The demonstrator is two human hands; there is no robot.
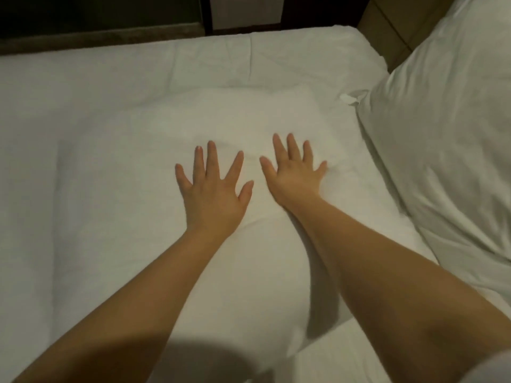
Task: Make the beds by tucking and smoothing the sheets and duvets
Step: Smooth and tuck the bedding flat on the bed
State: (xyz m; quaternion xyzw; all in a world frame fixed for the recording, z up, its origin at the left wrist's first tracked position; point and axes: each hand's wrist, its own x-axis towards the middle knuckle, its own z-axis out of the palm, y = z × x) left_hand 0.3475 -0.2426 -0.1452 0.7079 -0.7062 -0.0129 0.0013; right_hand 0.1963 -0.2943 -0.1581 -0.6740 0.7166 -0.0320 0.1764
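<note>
White bedding (249, 120), left hand (214, 193) flat, right hand (294, 178) flat

White duvet (110, 128) (lightly creased) lies spread flat, middle slightly raised.

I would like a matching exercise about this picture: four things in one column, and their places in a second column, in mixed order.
Things
1. left hand
2. right hand
3. big pillow
4. sheet creases

Places
a. at the right side of the picture
b. near the far edge of the bed
c. pressed flat, nearer the big pillow
d. pressed flat, farther from the big pillow

Pairs: 1-d, 2-c, 3-a, 4-b
</note>
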